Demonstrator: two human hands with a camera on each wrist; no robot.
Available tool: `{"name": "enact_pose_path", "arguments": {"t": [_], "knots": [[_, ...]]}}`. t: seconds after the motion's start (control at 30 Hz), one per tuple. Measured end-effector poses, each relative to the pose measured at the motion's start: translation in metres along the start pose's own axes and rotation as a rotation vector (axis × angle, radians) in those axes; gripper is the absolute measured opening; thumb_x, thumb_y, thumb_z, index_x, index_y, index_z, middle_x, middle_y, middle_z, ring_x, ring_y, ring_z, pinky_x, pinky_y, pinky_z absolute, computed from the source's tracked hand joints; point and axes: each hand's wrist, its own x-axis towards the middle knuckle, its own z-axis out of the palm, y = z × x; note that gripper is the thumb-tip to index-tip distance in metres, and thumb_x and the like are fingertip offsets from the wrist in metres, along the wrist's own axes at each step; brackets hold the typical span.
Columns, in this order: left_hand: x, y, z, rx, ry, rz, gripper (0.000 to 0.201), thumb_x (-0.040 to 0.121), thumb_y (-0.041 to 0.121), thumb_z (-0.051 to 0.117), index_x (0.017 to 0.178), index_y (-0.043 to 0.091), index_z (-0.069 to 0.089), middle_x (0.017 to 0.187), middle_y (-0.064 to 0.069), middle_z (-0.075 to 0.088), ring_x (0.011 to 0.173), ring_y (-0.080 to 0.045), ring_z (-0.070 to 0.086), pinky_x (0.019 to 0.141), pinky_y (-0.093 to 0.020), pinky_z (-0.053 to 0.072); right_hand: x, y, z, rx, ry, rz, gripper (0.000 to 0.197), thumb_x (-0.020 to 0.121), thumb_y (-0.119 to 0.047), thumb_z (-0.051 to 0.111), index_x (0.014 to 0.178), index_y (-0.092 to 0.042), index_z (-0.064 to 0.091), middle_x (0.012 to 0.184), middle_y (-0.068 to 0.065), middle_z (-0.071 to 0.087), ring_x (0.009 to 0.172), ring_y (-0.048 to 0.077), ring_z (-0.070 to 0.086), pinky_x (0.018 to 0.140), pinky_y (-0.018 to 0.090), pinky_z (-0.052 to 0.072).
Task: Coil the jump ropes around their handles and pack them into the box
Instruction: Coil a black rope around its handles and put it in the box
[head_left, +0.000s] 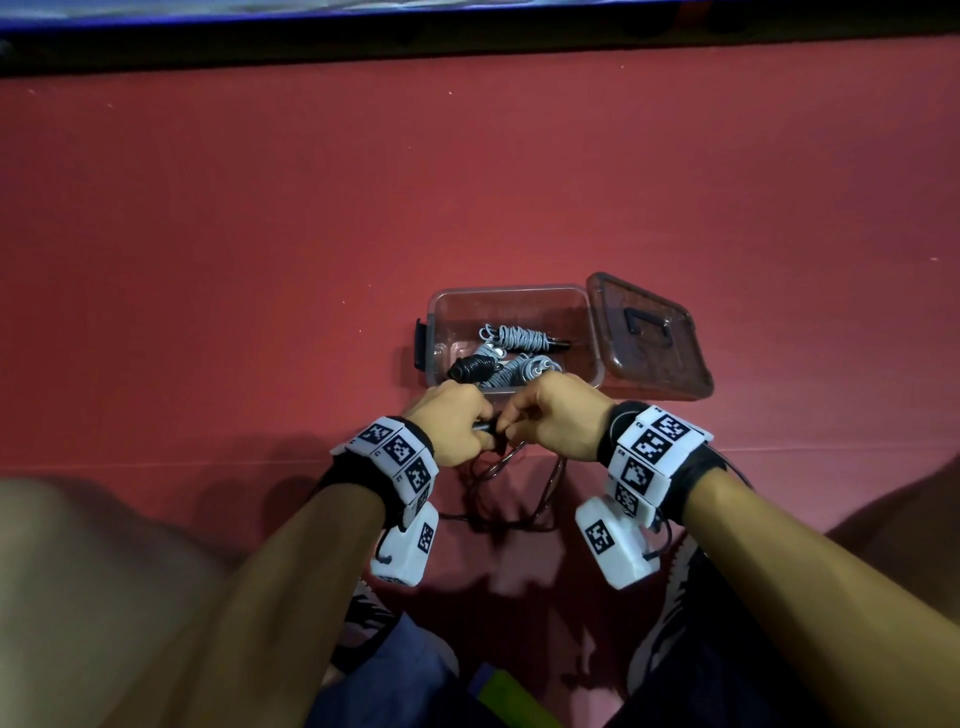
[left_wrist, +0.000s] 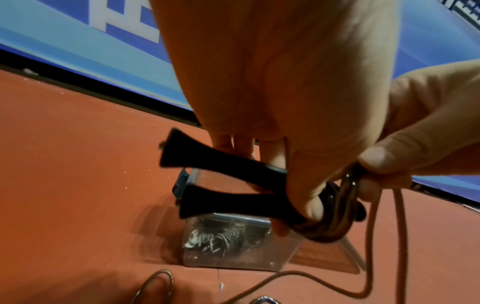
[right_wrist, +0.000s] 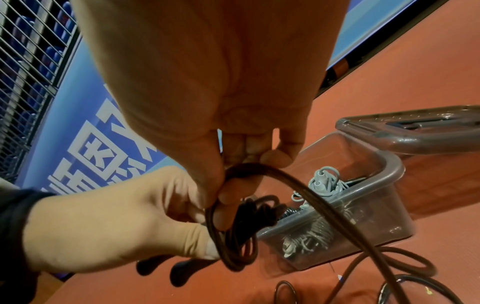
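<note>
At the centre of the head view the left hand (head_left: 451, 421) is curled round two black handles (left_wrist: 221, 181) held side by side, while the right hand (head_left: 553, 415) pinches the dark rope (right_wrist: 298, 197) between thumb and fingertips, several turns already wound round the handles. The loose rope trails in loops on the red floor (head_left: 260, 234) below the hands. Just above them sits the clear box (head_left: 441, 306), holding coiled grey ropes (head_left: 519, 338), its lid (head_left: 649, 338) leaning on its right side.

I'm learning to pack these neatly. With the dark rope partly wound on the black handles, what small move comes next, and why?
Probably another turn: the right hand pinches the dark rope beside the black handles gripped by the left hand, and loose rope lies on the floor.
</note>
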Motion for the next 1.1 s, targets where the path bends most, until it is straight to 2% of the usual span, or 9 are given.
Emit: {"name": "enact_pose_path", "arguments": {"t": [0.07,0.13,0.27,0.4,0.5,0.6,0.73,0.93,1.1], "knots": [[-0.001,0.001,0.000,0.010,-0.031,0.014,0.007,0.087,0.028,0.075,0.085,0.023,0.071,0.077,-0.001,0.062,0.079,-0.027,0.060,0.073,-0.028,0.048,-0.001,-0.001,0.000,0.011,-0.013,-0.015,0.013,0.084,-0.013,0.075,0.090,-0.022,0.080,0.079,-0.010,0.075,0.075,0.001,0.067,0.080,0.017,0.053],[-0.002,0.003,0.002,0.003,-0.055,0.037,0.013,0.085,0.025,0.076,0.094,0.016,0.075,0.080,-0.002,0.065,0.080,-0.025,0.062,0.075,-0.030,0.052,-0.002,-0.002,-0.002,0.038,0.017,-0.022,0.010,0.081,-0.015,0.080,0.087,-0.023,0.080,0.078,-0.008,0.076,0.075,0.003,0.068,0.078,0.016,0.053],[0.001,0.001,0.004,-0.063,-0.118,0.061,0.012,0.082,0.021,0.079,0.088,0.011,0.076,0.082,-0.004,0.072,0.079,-0.026,0.066,0.078,-0.041,0.057,-0.002,-0.002,-0.004,0.085,0.069,-0.024,0.010,0.075,-0.021,0.086,0.082,-0.023,0.080,0.078,-0.006,0.076,0.078,0.005,0.068,0.076,0.014,0.052],[0.000,-0.001,0.001,-0.251,-0.163,0.092,0.028,0.086,0.006,0.075,0.072,0.029,0.066,0.060,0.008,0.061,0.057,0.005,0.053,0.063,-0.020,0.046,0.000,0.004,-0.005,0.067,0.154,0.021,0.026,0.068,-0.036,0.090,0.073,-0.024,0.067,0.072,-0.009,0.068,0.064,0.003,0.059,0.063,0.015,0.046],[-0.001,-0.003,0.001,-0.383,-0.186,0.099,0.027,0.088,-0.001,0.071,0.077,0.023,0.070,0.062,0.002,0.067,0.054,0.012,0.053,0.061,-0.008,0.041,0.002,0.013,-0.005,0.136,0.181,0.036,0.034,0.066,-0.040,0.090,0.066,-0.022,0.060,0.065,-0.011,0.061,0.059,0.003,0.051,0.066,0.023,0.047],[-0.001,-0.009,-0.002,-0.550,-0.180,0.125,0.025,0.088,-0.005,0.071,0.084,0.019,0.075,0.077,0.012,0.076,0.069,0.005,0.059,0.079,-0.021,0.051,0.006,0.024,-0.001,0.359,0.208,0.026,0.019,0.076,-0.033,0.085,0.069,-0.022,0.071,0.067,-0.002,0.065,0.063,0.006,0.053,0.069,0.032,0.048],[0.000,-0.012,-0.006,-0.707,-0.153,0.158,0.032,0.088,-0.008,0.068,0.105,0.017,0.078,0.104,-0.005,0.078,0.094,-0.011,0.068,0.097,-0.031,0.052,0.006,0.020,-0.007,0.582,0.251,0.038,0.009,0.088,-0.009,0.073,0.080,-0.009,0.076,0.075,0.003,0.071,0.070,0.011,0.061,0.074,0.028,0.053],[0.000,-0.013,-0.004,-0.799,-0.122,0.182,0.031,0.088,-0.009,0.068,0.109,0.012,0.077,0.109,-0.018,0.075,0.097,-0.019,0.066,0.099,-0.041,0.052,0.006,0.023,-0.007,0.705,0.210,0.101,0.016,0.095,-0.006,0.064,0.085,-0.007,0.077,0.084,0.013,0.074,0.078,0.020,0.067,0.083,0.036,0.056],[0.001,-0.011,-0.005,-0.905,-0.117,0.182,0.032,0.089,-0.014,0.063,0.114,0.003,0.072,0.104,-0.011,0.074,0.089,-0.009,0.067,0.084,-0.022,0.053,0.003,0.019,-0.010,0.853,0.205,0.132,0.012,0.094,-0.009,0.065,0.089,-0.005,0.076,0.073,0.005,0.072,0.060,0.008,0.063,0.059,0.019,0.050]]}}
